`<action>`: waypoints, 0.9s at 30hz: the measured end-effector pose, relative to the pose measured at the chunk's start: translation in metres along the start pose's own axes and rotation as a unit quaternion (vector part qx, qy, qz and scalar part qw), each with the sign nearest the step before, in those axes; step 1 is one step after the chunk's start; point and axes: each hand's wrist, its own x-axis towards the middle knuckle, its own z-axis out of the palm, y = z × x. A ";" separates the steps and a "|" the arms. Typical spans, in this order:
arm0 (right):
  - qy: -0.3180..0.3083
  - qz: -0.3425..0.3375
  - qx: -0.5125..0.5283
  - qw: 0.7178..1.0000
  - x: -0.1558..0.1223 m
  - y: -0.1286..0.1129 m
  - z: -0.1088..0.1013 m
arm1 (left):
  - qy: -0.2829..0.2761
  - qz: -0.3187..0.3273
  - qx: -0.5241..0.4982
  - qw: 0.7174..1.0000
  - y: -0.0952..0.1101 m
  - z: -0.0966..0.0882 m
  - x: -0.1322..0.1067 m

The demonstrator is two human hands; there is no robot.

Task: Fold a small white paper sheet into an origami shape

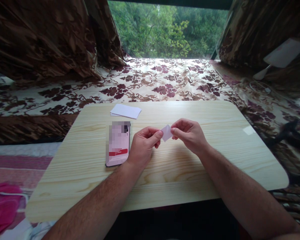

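Observation:
A small piece of white paper (166, 134), turned so that one corner points up, is held between my two hands just above the table. My left hand (145, 144) pinches its left corner between thumb and fingers. On the opposite side, my right hand (190, 135) grips the right corner the same way. Crease lines show faintly on the paper; whether it has more than one layer I cannot tell. Left of my left hand lies a smartphone (118, 143) with its screen lit and partly blurred out.
The pale wooden table (90, 186) has rounded corners. A small stack of white paper sheets (125, 111) lies near its far edge, and a white scrap (249, 130) near the right edge. Beyond are a floral cloth (165, 76), brown curtains (52, 36) and a white lamp (285, 52).

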 end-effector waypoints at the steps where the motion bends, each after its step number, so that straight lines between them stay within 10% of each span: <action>1: 0.007 -0.013 -0.004 1.000 0.000 0.000 0.001 | -0.004 -0.001 0.001 1.000 0.000 0.000 0.000; 27: 0.048 -0.139 -0.137 0.980 -0.006 0.007 0.004 | -0.023 0.035 0.072 0.997 -0.001 0.000 -0.004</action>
